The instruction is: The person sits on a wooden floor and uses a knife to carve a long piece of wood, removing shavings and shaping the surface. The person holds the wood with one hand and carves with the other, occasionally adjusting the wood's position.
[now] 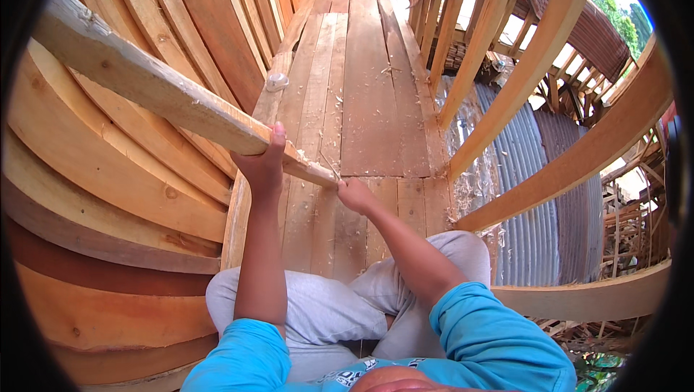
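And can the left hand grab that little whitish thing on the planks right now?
Probably not without letting go: the left hand is gripping the wooden bar, and the little whitish thing lies farther ahead, beyond the bar.

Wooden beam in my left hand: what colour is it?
The wooden beam is greyish tan with some yellowish wood, best seen in the head view.

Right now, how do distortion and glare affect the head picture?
Head view, distortion: railing slats bow, and the wooden beam broadens toward upper left; head view, glare: the plank floor washes out near white at its far right edge.
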`<state>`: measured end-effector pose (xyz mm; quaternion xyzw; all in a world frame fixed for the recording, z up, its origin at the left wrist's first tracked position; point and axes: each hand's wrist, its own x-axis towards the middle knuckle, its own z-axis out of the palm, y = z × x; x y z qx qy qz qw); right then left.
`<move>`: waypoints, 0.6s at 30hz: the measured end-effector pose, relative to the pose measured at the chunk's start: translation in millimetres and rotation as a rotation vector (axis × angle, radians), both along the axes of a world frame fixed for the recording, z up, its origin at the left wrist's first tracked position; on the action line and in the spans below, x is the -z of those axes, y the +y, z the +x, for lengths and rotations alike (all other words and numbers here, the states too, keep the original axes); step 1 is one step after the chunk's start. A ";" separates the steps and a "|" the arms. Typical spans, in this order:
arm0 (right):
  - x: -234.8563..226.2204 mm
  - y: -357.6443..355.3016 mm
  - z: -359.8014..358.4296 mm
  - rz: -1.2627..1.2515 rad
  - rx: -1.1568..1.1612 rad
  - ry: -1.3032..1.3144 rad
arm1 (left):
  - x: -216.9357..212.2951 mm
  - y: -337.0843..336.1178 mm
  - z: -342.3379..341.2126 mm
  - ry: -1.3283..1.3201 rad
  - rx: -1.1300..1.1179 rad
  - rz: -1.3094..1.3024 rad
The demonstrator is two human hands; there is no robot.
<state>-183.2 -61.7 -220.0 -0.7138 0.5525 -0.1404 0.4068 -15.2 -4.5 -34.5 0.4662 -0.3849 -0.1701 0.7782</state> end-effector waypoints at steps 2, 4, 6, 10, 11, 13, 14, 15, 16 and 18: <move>-57.3 10.2 13.7 0.080 -0.102 -0.051 | 3.8 7.1 6.6 -0.030 0.002 0.005; -129.1 22.1 12.2 0.130 -0.176 -0.055 | 5.1 5.0 4.5 -0.052 0.063 -0.065; -151.0 28.5 15.1 0.133 -0.217 -0.011 | 6.7 7.5 8.5 -0.088 0.108 -0.091; -11.1 -6.1 -18.3 0.050 -0.017 0.138 | -4.8 -0.4 -1.1 0.065 0.293 -0.181; 20.6 -10.8 -33.5 0.047 0.011 0.164 | -6.5 -3.7 -4.1 0.034 0.376 -0.197; 18.8 -11.9 -26.5 0.085 -0.022 0.121 | -5.9 -5.5 3.1 -0.040 0.506 -0.220; -17.8 -4.2 -9.9 0.132 -0.083 0.060 | -2.7 0.9 4.1 -0.047 0.415 -0.188; -55.0 4.5 5.2 0.180 -0.147 0.004 | 2.7 6.1 8.7 -0.063 0.345 -0.168; -88.2 11.9 12.5 0.173 -0.164 -0.033 | 6.1 7.2 8.5 -0.074 0.290 -0.156; -131.4 23.3 16.6 0.165 -0.174 -0.106 | 7.8 6.1 2.2 -0.119 0.208 -0.122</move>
